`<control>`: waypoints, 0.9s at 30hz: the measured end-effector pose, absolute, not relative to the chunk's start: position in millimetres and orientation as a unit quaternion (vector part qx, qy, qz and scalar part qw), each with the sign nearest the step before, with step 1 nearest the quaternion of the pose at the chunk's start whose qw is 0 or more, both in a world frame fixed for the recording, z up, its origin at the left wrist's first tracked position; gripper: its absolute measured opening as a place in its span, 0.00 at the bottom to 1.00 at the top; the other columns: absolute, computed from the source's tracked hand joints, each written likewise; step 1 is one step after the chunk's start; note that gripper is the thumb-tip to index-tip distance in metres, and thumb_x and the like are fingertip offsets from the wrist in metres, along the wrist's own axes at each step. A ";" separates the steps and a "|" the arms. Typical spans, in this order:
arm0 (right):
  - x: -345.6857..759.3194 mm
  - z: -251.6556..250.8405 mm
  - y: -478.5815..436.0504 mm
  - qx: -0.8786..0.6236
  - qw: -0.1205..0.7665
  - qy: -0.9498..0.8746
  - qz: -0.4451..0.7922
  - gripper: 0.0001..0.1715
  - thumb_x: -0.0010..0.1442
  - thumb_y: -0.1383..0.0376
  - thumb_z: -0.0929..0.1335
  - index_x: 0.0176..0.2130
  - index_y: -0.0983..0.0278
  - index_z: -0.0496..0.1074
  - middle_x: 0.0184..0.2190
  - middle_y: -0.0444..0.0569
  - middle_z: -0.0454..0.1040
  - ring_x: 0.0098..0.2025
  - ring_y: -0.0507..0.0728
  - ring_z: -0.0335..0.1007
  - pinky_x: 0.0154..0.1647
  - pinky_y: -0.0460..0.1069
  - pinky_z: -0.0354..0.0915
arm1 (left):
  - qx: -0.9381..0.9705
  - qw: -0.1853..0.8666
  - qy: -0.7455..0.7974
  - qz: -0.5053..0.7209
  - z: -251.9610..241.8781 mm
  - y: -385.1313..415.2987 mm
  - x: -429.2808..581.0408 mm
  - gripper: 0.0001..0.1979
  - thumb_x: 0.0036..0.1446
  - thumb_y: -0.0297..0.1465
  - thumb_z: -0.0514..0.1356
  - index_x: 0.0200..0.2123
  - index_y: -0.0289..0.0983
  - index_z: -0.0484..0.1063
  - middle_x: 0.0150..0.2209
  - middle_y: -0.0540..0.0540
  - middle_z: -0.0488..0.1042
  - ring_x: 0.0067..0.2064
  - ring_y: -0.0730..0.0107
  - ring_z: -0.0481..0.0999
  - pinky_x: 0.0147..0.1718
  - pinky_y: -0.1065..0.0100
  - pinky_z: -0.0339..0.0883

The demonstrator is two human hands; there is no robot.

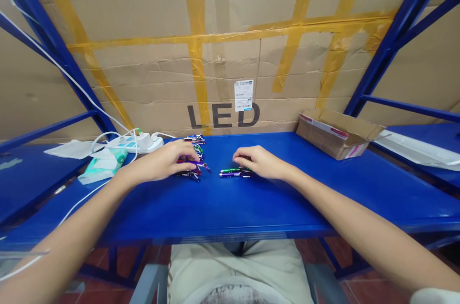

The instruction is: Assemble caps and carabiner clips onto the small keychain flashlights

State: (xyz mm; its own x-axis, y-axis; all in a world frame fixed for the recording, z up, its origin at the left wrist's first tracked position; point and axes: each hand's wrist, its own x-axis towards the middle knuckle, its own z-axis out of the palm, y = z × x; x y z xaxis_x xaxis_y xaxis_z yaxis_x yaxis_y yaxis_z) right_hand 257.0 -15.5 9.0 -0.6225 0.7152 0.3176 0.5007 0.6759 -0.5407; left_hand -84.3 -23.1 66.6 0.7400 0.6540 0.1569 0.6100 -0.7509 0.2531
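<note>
On the left, my left hand (pixel 172 162) pinches a purple penlight (pixel 197 164) with a small clip at its end, between thumb and fingers. Around and under it lies a column of penlights with carabiner clips, including green ones (pixel 198 149) and a dark one (pixel 189 176) at the near end. My right hand (pixel 257 161) has its fingers curled down over the right end of a green penlight (pixel 230 170). A purple-blue penlight (pixel 232 175) lies parallel just in front of that one. The right fingertips are partly hidden.
Both hands are over a blue table (pixel 215 208). An open cardboard box (pixel 330 134) stands at the back right. A white power strip (pixel 140 142) with cables and a green-white tissue pack (pixel 104 165) sit at left. Behind rises a large taped cardboard sheet (pixel 158 83).
</note>
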 end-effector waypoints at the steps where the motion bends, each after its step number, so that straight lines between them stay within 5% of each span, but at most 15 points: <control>1: 257.3 8.7 -14.8 -0.348 0.259 -0.878 0.202 0.14 0.75 0.60 0.65 0.43 0.62 0.79 0.39 0.48 0.83 0.37 0.57 0.76 0.42 0.50 0.65 | 0.920 0.119 0.353 0.119 65.4 -28.8 -91.0 0.18 0.72 0.49 0.61 0.49 0.44 0.83 0.49 0.45 0.82 0.50 0.57 0.79 0.52 0.61 0.69; 6: 256.1 8.2 -15.0 -0.353 0.246 -0.880 0.199 0.13 0.75 0.61 0.66 0.43 0.62 0.79 0.37 0.48 0.83 0.36 0.57 0.75 0.40 0.50 0.64 | 0.892 0.195 0.397 0.096 48.0 -52.8 -115.9 0.17 0.70 0.49 0.63 0.50 0.45 0.82 0.50 0.46 0.82 0.49 0.58 0.80 0.51 0.62 0.70; 19: 255.9 7.3 -15.8 -0.319 0.223 -0.901 0.193 0.07 0.71 0.62 0.72 0.39 0.62 0.76 0.35 0.46 0.77 0.38 0.57 0.71 0.41 0.50 0.63 | 0.890 0.074 0.433 0.122 18.4 -42.4 -128.1 0.14 0.70 0.44 0.60 0.43 0.43 0.80 0.43 0.44 0.79 0.47 0.54 0.75 0.50 0.58 0.65; 27: 252.0 -2.8 -15.3 -0.303 0.187 -0.919 0.167 0.07 0.70 0.61 0.75 0.44 0.61 0.76 0.42 0.48 0.76 0.44 0.59 0.71 0.45 0.51 0.63 | 0.895 0.056 0.428 0.111 22.3 -33.0 -125.7 0.14 0.68 0.45 0.62 0.40 0.42 0.79 0.41 0.44 0.78 0.45 0.55 0.75 0.46 0.60 0.65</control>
